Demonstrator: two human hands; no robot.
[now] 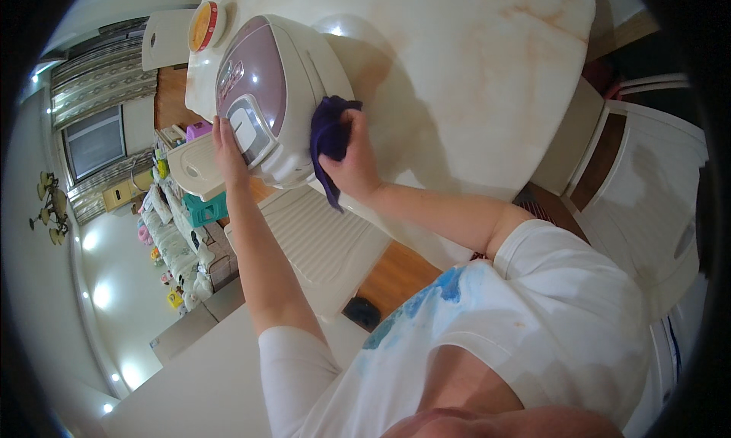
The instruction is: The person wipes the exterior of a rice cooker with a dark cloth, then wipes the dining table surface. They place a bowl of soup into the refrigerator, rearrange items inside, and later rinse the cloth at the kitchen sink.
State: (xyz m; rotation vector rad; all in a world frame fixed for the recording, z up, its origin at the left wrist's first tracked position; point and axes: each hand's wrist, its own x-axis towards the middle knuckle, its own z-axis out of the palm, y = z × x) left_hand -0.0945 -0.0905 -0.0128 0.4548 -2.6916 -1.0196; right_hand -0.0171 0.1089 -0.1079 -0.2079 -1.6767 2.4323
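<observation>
A white rice cooker with a mauve lid stands on the pale marble-patterned table, near its edge. My left hand lies against the cooker's left side by the front control panel, its fingers stretched out. In my right hand is a bunched dark purple cloth, pressed against the cooker's right side. One end of the cloth hangs down below my fingers. The cooker's lid is closed, and its far side is hidden.
Beyond the cooker, a red-and-white bowl with something orange inside sits at the table's edge. A cream chair is just below the table edge in front of me. Further off at left are a teal stool and a sofa with cushions.
</observation>
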